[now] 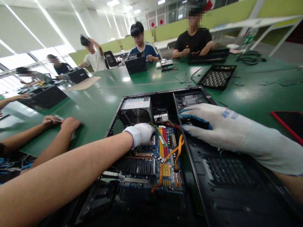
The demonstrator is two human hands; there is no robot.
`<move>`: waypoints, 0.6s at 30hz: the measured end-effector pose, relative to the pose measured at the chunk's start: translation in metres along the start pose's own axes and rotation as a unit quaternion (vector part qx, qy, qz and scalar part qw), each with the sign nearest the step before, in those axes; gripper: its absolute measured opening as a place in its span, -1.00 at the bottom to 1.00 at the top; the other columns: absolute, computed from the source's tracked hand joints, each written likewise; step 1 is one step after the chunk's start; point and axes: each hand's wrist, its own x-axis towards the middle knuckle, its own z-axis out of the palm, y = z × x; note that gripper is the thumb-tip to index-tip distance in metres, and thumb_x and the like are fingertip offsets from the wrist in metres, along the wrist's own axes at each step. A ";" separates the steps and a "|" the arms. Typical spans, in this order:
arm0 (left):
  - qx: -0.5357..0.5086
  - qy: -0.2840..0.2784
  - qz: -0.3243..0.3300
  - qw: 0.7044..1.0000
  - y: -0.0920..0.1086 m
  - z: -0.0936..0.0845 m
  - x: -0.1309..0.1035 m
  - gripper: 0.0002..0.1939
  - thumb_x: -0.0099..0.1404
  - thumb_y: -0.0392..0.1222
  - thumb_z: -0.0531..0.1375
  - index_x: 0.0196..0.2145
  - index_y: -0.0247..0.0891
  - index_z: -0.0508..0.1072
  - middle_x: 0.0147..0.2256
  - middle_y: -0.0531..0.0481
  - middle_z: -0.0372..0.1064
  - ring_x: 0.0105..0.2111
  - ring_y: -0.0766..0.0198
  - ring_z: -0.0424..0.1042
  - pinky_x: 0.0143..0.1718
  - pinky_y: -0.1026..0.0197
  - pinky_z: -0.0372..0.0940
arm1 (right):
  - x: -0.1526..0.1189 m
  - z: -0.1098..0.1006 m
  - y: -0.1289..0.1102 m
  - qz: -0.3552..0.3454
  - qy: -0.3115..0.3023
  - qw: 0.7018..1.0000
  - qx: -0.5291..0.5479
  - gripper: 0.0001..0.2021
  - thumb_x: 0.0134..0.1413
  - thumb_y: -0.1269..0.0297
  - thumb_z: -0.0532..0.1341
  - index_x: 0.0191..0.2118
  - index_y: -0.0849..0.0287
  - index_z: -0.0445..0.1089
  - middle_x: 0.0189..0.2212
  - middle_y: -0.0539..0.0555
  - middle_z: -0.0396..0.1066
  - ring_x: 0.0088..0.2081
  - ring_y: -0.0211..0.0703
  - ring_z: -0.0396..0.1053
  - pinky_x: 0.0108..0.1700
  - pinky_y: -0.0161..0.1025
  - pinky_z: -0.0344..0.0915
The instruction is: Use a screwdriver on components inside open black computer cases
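An opened black computer case [194,176] lies on its side before me, its blue motherboard [142,150] showing. My left hand [143,134], in a white glove, is closed on one end of a green RAM stick [161,137]. The stick lies at a slant over the red and yellow memory slots [163,152]; its gripped end is partly hidden by my fingers. My right hand [210,124], gloved in white with blue-lined fingers, rests on the drive-bay side of the case, thumb and fingers apart. Orange flat cables [179,148] hang across the board between my hands.
A power supply [137,110] fills the case's far left corner, with a cooler fan [160,114] beside it. Beyond the case lies a black perforated panel [216,77]. A red-edged phone [288,124] is at right. Another person's hands [71,123] are at left; several people sit around the green table [104,101].
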 end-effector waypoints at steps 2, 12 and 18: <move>-0.001 0.000 0.002 1.000 0.000 0.000 0.000 -0.51 0.24 -0.06 0.34 0.10 -0.25 0.54 0.06 -0.21 0.57 0.05 -0.04 0.57 0.05 0.13 0.46 | 0.000 0.000 0.000 0.000 -0.003 1.000 -0.002 -0.59 0.32 -0.07 0.18 0.07 0.07 0.54 0.05 0.13 0.57 0.07 0.15 0.51 0.11 0.03 0.43; -0.017 0.004 0.015 1.000 -0.002 0.004 0.002 -0.55 0.24 -0.03 0.32 0.04 -0.26 0.56 0.01 -0.22 0.59 0.00 -0.07 0.59 -0.01 0.10 0.49 | -0.001 0.000 0.001 -0.002 -0.002 1.000 -0.008 -0.57 0.32 -0.07 0.18 0.08 0.11 0.53 0.06 0.17 0.57 0.05 0.16 0.52 0.11 0.04 0.42; -0.022 0.004 0.013 1.000 -0.001 0.003 0.002 -0.45 0.19 -0.01 0.38 0.10 -0.28 0.52 0.06 -0.25 0.56 0.04 -0.08 0.57 0.02 0.09 0.47 | -0.002 0.001 0.002 0.005 0.005 1.000 -0.006 -0.55 0.29 -0.08 0.22 0.13 0.07 0.51 0.07 0.14 0.56 0.09 0.15 0.50 0.16 0.06 0.39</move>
